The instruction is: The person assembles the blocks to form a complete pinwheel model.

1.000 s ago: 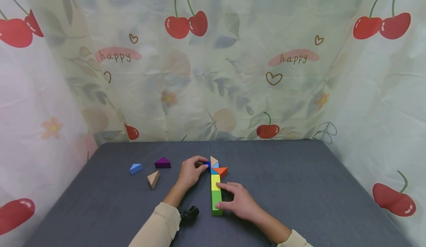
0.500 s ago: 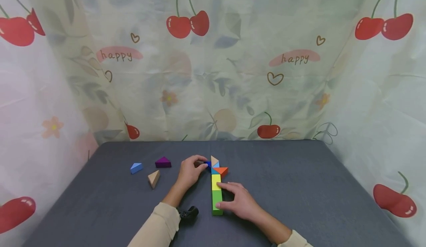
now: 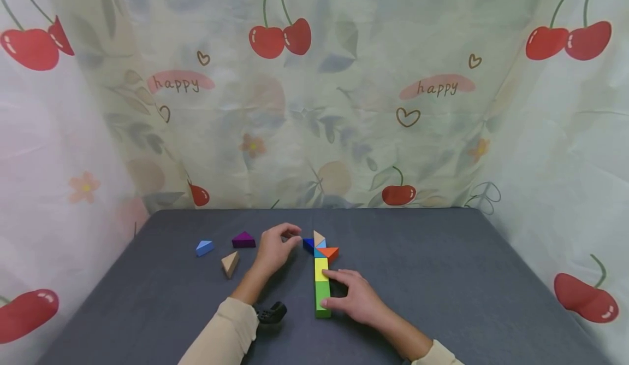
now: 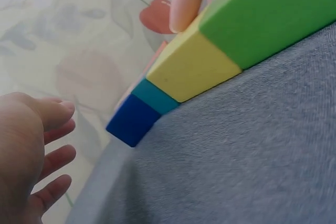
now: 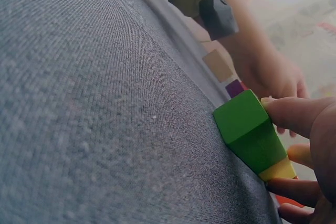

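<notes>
A row of wooden blocks lies on the table: a green block (image 3: 322, 295) nearest, a yellow block (image 3: 321, 266) beyond it, then small triangular blocks. Among these are an orange triangle (image 3: 330, 253) on the right, a dark blue triangle (image 3: 308, 245) on the left and a natural wood triangle (image 3: 318, 237) at the far end. My right hand (image 3: 356, 298) rests at the row's right side, thumb on the green block, a forefinger on the yellow one. Just left of the dark blue triangle, my left hand (image 3: 275, 249) is apart from the blocks, fingers loosely bent and holding nothing.
Left of my left hand lie a light blue triangle (image 3: 204, 248), a purple triangle (image 3: 243, 240) and a natural wood triangle (image 3: 230, 264). The dark grey table (image 3: 422, 266) is enclosed by a cherry-printed curtain (image 3: 300, 135) at the back and sides.
My left hand has let go of the dark blue triangle and drawn back a little to the left. The right hand stays in place on the green and yellow blocks.
</notes>
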### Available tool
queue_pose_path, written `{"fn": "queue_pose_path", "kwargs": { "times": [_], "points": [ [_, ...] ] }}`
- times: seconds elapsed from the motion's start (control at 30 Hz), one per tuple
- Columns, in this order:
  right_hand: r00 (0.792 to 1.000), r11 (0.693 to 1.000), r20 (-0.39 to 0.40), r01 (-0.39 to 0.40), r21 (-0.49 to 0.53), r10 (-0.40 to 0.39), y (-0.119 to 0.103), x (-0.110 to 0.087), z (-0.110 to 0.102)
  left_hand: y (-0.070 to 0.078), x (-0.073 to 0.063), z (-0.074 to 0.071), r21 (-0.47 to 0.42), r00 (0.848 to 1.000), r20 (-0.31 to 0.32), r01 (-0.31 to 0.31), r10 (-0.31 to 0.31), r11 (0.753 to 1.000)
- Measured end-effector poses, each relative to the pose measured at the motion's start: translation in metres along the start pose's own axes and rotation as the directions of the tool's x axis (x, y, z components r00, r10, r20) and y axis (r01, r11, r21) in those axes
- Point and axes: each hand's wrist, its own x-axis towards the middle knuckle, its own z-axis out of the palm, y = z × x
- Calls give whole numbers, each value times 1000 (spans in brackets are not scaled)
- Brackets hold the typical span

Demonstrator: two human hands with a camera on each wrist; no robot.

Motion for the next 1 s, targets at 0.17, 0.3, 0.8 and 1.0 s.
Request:
{"fn": "queue_pose_path", "kwargs": {
  "times": [0.17,0.3,0.8,1.0],
  "points": [
    [1000,1000,-1,3,-3,-3,0,0,1,8,-3,-12,10,999,-9,-35,35,999],
    [1000,1000,-4,-7,-5,7,1,1,1,13,-5,-20,3,998,-25,-63,63,998],
    [1000,1000,-7,4,-8,-4,2,0,2,10,-6,-46,67,990,-61,-127,131,990],
    [1000,1000,-3,10,-1,-10,2,0,1,4,-6,-57,88,988,-60,-139,145,986]
  ]
}}
